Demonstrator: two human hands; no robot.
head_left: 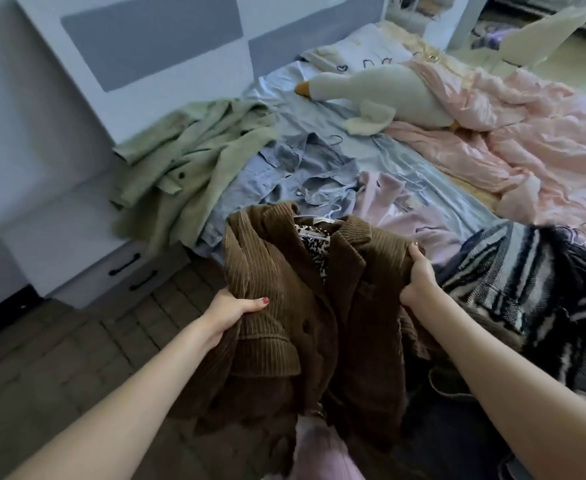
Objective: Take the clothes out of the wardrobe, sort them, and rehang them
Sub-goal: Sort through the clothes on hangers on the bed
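I hold a brown corduroy jacket up in front of me over the bed's near edge. It has a leopard-print lining and a pale hanger at its collar. My left hand grips its left front and my right hand grips its right shoulder. On the bed lie a green coat, a blue denim shirt, a pale pink garment and a black-and-white striped knit, some with hangers still in them.
A white plush goose and a crumpled pink quilt cover the far side of the bed. A white and grey headboard and a nightstand with drawers stand at left. Brown tiled floor lies below.
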